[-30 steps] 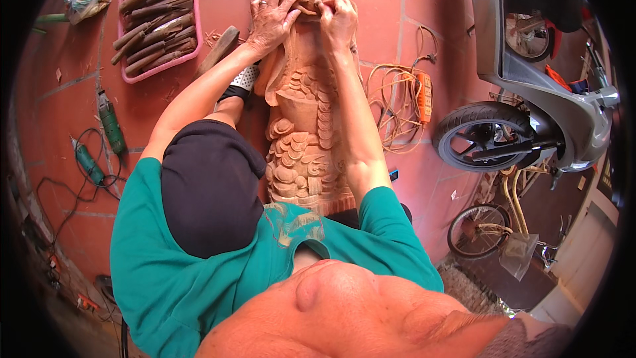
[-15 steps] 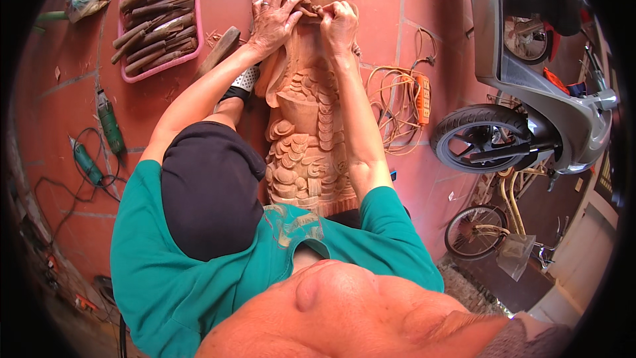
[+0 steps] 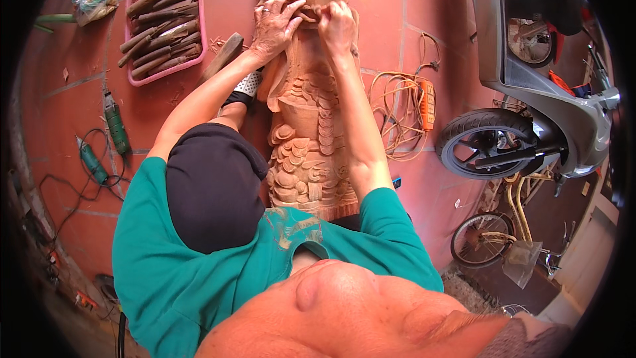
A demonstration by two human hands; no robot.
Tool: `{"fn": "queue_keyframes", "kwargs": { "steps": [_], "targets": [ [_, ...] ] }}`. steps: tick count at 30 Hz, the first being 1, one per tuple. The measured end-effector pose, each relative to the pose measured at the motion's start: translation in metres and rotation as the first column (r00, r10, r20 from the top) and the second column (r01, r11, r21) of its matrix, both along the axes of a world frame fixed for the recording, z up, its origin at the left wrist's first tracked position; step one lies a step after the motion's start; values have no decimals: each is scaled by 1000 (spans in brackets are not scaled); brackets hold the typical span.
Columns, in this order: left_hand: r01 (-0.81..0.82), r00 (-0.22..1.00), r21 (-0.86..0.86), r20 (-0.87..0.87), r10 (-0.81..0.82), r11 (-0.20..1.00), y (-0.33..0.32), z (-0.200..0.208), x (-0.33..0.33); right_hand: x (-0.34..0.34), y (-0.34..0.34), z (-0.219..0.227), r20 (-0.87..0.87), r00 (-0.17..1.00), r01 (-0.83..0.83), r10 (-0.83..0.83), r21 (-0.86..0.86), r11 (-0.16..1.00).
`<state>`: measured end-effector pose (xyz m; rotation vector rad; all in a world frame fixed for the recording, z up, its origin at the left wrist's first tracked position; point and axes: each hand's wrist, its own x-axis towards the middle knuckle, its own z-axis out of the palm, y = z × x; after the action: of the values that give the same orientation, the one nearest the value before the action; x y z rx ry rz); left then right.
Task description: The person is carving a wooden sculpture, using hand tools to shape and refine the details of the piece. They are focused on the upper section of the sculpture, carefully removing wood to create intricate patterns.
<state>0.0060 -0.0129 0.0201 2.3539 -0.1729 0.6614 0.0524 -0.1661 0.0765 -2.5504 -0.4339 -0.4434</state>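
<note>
A large carved wooden statue (image 3: 308, 116) lies lengthwise on the floor before me, with rounded, scale-like relief along its body. Near its far end my left hand (image 3: 273, 30) rests on the wood, fingers spread and wearing a ring. My right hand (image 3: 336, 32) is closed in a pinch at the same spot, just right of the left fingertips. Whatever it pinches is hidden by its fingers. Small dark wooden bits of carving show between both hands.
On the left are a pink basket (image 3: 203, 46) of wooden-handled chisels, a wooden mallet-like piece (image 3: 223, 56), two green power tools (image 3: 116, 126) with cords and a plastic bag (image 3: 95, 1). To the right lie an orange power strip (image 3: 426, 105) with coiled cord, a motorbike (image 3: 550, 119) and a bicycle (image 3: 482, 238).
Both hands keep to the same part of the statue, the right fingers shifting only slightly. The whole view has moved a little, so the surroundings appear slightly farther right.
</note>
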Motion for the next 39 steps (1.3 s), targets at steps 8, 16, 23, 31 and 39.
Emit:
{"fn": "queue_keyframes", "kwargs": {
  "steps": [8, 16, 23, 31, 39],
  "targets": [
    [-5, 1000, -13, 5, 5, 1000, -3, 1, -1, 5, 7, -1, 20, 999, 35, -37, 83, 996],
    [4, 1000, 1, 5, -4, 1000, -1, 2, -2, 17, 12, -2, 60, 998, 33, -34, 8, 999],
    [3, 1000, -8, 24, -3, 1000, -2, 3, -2, -7, -9, -4, 2, 1000, 14, -14, 16, 1000],
    [11, 1000, -12, 9, -11, 1000, -5, 4, 3, 38, 12, -4, 156, 985, 49, -68, 120, 992],
    [3, 1000, -14, 27, -2, 1000, -3, 1, -1, -7, -16, -1, 54, 998, -23, 23, -9, 1000]
  ]
}}
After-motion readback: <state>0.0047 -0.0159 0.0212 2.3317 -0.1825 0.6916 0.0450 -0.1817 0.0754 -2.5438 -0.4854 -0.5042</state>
